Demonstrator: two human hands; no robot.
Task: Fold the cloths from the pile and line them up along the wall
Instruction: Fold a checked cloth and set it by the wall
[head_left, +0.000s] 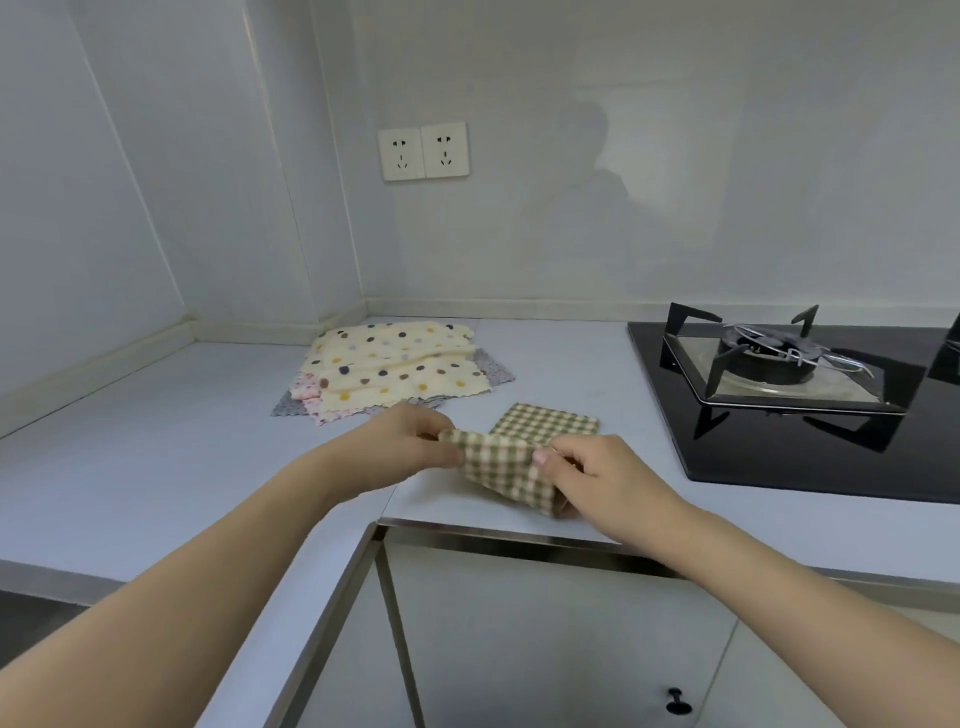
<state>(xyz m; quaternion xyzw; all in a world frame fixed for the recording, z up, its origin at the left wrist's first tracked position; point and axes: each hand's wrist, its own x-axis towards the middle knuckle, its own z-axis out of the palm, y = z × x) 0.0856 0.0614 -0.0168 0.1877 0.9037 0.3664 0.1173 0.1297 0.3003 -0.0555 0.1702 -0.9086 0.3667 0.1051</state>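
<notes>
A green-and-cream checked cloth (524, 447) lies on the white counter (156, 441) near its front edge, its near part lifted and folding over. My left hand (410, 447) pinches the raised edge on the left, and my right hand (597, 475) pinches it on the right. Behind, toward the corner, sits the pile of cloths (395, 369): a cream one with coloured dots on top, pink and grey ones showing underneath.
A black gas hob (789, 395) with a burner stand takes up the counter's right side. Two wall sockets (423, 151) sit above the pile. Below the counter edge is a white cabinet door with a black knob (678, 702).
</notes>
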